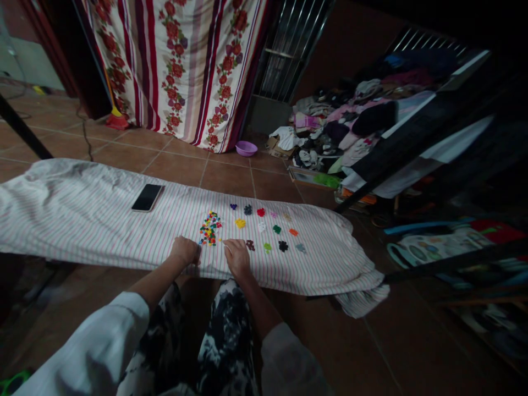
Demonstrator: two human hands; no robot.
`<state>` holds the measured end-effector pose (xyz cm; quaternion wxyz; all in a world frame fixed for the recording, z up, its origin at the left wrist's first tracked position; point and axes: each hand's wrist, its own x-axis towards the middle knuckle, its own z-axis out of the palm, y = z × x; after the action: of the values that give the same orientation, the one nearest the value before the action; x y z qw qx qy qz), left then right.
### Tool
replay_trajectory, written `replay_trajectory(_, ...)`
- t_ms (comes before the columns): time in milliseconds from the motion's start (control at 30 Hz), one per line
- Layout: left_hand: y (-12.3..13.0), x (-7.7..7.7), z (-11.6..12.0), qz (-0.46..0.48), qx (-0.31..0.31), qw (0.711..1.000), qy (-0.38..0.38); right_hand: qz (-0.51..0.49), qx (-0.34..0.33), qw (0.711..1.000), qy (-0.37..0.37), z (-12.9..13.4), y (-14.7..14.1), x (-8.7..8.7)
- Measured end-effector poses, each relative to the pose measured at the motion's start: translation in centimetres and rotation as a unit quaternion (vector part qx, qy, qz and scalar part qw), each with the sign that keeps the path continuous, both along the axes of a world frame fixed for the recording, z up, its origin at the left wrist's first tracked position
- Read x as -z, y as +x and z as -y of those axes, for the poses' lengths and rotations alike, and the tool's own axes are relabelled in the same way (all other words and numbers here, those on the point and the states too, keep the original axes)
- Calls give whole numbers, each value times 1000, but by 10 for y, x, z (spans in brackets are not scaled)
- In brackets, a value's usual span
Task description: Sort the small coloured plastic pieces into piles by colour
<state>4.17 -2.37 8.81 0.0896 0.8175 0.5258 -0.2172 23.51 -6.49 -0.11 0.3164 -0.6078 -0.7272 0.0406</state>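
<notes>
My left hand point(185, 251) rests on the striped cloth at the near left of a mixed heap of small coloured pieces point(211, 226). Its fingers are curled in, and whatever they may hold is hidden. On the heap's right side, my right hand point(238, 257) lies low on the cloth, fingers pointing forward and left and seemingly apart. A single yellow piece point(220, 240) is by its fingertips. Beyond and right of it are small single-colour piles, among them a yellow pile point(240, 223), a red pile point(260, 212), a brown pile point(249, 245) and a black pile point(282, 246).
The striped cloth point(103, 220) covers a long low surface over my knees. A phone point(148, 197) lies on it at the left. Past the far edge are a floral curtain point(177, 71), a purple basin point(246, 148) and a heap of clothes point(342, 121). Dark bars cross the right side.
</notes>
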Motion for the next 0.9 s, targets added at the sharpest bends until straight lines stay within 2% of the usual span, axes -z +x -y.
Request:
replay_trajectory(233,0,-4,1,5,1,1000,-2,46,39,998,-19,-19,-8,-5)
replay_trajectory(567,2,-3,-1,-1,6,1000,-3,92,31,995,-37,-36,-14,-2)
replay_trajectory(767,1,-2,-2,1,3,1000,-3,91,35,995,-38,-42,-8,-1)
replay_trajectory(900,2,-2,-3,0,5,1000,-5,88,45,995,-32,-53,6,-6)
